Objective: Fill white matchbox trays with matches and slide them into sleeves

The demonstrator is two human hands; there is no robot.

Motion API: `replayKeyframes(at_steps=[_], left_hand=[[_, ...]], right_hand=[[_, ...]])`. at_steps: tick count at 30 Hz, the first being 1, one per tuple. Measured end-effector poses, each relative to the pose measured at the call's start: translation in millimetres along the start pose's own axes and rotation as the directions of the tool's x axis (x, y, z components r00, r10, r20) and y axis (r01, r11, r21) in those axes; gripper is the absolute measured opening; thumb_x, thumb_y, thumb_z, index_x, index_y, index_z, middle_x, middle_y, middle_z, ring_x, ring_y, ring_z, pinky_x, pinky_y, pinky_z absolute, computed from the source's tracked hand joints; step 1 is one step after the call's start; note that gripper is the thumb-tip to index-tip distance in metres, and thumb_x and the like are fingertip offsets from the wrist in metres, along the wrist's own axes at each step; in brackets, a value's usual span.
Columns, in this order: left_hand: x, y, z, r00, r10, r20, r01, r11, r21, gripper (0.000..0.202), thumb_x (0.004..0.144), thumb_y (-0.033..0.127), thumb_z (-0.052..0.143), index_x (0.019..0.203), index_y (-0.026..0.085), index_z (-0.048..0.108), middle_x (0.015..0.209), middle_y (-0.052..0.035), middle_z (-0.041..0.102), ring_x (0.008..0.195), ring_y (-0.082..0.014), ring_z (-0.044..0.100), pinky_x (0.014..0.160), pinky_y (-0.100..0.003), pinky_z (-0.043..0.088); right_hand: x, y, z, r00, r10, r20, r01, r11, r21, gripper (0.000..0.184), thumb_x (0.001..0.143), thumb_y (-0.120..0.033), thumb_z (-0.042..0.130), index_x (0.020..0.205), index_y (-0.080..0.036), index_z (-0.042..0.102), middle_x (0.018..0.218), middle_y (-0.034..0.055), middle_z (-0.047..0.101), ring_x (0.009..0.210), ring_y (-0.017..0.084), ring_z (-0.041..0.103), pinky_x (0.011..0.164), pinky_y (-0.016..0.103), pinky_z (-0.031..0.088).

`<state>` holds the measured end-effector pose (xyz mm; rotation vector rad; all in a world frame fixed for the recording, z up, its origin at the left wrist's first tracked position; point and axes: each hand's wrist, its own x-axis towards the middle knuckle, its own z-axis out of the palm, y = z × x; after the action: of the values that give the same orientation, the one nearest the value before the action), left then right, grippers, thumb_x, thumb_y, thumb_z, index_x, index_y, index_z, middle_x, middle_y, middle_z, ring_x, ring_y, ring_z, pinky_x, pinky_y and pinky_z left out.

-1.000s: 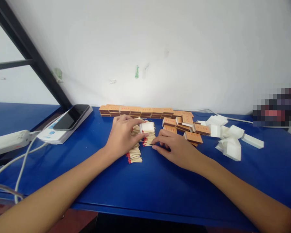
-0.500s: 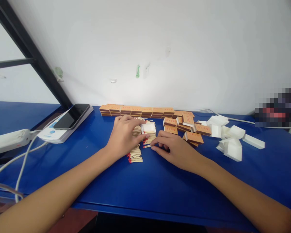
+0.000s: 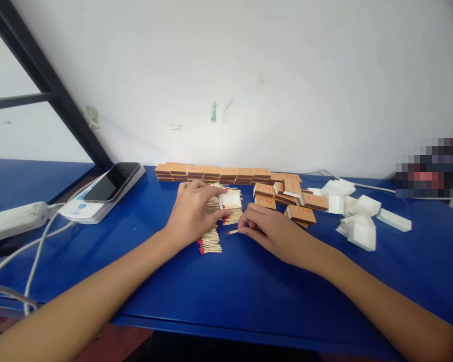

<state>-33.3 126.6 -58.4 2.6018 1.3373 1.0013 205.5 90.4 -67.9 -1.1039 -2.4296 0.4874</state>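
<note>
My left hand grips a small white matchbox tray between thumb and fingers, over the pile of matches. A few matches seem to lie inside the tray's near edge. My right hand pinches a single match at its plain end, its red head pointing left. Under and around the tray spreads a heap of red-tipped matches, partly hidden by my left hand. Right of the tray lie several orange matchboxes, some stacked on one another.
A long stacked row of matchboxes runs along the wall. Loose white trays lie at the right. On the left, a phone rests on a white box, beside a power strip and cables on the blue table.
My right hand has drawn one match slightly away from the pile, and it now shows apart from the others. My left hand and the tray stay almost in place.
</note>
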Motion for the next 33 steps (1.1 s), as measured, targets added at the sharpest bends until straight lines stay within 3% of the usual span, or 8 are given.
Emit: replayKeyframes(at_steps=[4,9,15,20,26,31,33], left_hand=[[-1,1,2.4,1.000,0.016,0.003,-0.016,1.000,0.010,0.045,0.081,0.040,0.090,0.119,0.024,0.074,0.113,-0.0049,0.079,0.107,-0.0271,0.066,0.096,-0.045,0.040],[-5,12,5.2,0.999,0.043,0.031,-0.042,0.998,-0.037,0.043,0.080,0.044,0.090,0.115,0.024,0.075,0.110,-0.0035,0.080,0.108,-0.0272,0.066,0.096,-0.045,0.040],[-7,16,6.7,0.995,0.096,0.024,-0.095,0.994,-0.060,0.041,0.082,0.044,0.088,0.114,0.023,0.075,0.107,-0.0027,0.079,0.105,-0.0255,0.066,0.094,-0.044,0.039],[-4,8,4.2,0.999,0.044,0.021,-0.043,0.999,-0.026,0.044,0.081,0.042,0.090,0.118,0.022,0.075,0.109,-0.0039,0.079,0.109,-0.0279,0.066,0.096,-0.045,0.039],[-1,3,2.8,0.999,0.025,-0.023,-0.025,1.000,-0.010,0.044,0.080,0.041,0.090,0.117,0.021,0.076,0.111,-0.0050,0.079,0.109,-0.0292,0.066,0.097,-0.047,0.040],[0,1,1.6,1.000,0.006,-0.023,-0.006,1.000,-0.003,0.042,0.081,0.040,0.090,0.116,0.023,0.075,0.109,-0.0037,0.079,0.105,-0.0275,0.067,0.096,-0.047,0.041],[1,2,0.5,1.000,-0.014,-0.026,0.014,1.000,0.002,0.041,0.083,0.039,0.088,0.118,0.023,0.074,0.109,-0.0035,0.079,0.106,-0.0274,0.068,0.097,-0.048,0.041]], right_hand=[[1,0,-9,0.993,0.002,-0.118,-0.003,1.000,-0.008,0.013,0.105,-0.022,0.054,0.096,-0.021,0.063,0.092,0.0036,0.060,0.076,0.016,0.057,0.068,0.029,0.045],[4,1,-7,0.944,0.016,-0.331,-0.029,0.999,-0.035,0.010,0.105,-0.023,0.054,0.100,-0.021,0.062,0.093,0.0047,0.060,0.076,0.016,0.057,0.069,0.031,0.046],[6,-1,-4,0.963,-0.004,-0.271,-0.022,0.995,-0.095,0.012,0.104,-0.020,0.054,0.095,-0.020,0.062,0.095,0.0054,0.062,0.079,0.017,0.058,0.071,0.031,0.046],[4,-2,-7,0.940,-0.035,-0.340,0.003,0.995,-0.096,0.012,0.103,-0.020,0.057,0.094,-0.020,0.065,0.088,0.0035,0.059,0.075,0.016,0.057,0.070,0.031,0.045],[4,3,2,0.977,-0.013,-0.213,-0.008,0.995,-0.097,0.012,0.099,-0.017,0.062,0.109,-0.020,0.067,0.090,0.0028,0.059,0.074,0.016,0.057,0.066,0.028,0.044],[4,7,3,0.954,0.006,-0.299,-0.026,0.998,-0.064,0.012,0.097,-0.017,0.064,0.108,-0.020,0.064,0.087,0.0008,0.057,0.072,0.015,0.056,0.065,0.028,0.044],[5,8,3,0.961,0.000,-0.278,-0.022,0.997,-0.076,0.006,0.097,-0.017,0.064,0.102,-0.020,0.065,0.088,0.0010,0.057,0.072,0.015,0.056,0.066,0.028,0.044]])
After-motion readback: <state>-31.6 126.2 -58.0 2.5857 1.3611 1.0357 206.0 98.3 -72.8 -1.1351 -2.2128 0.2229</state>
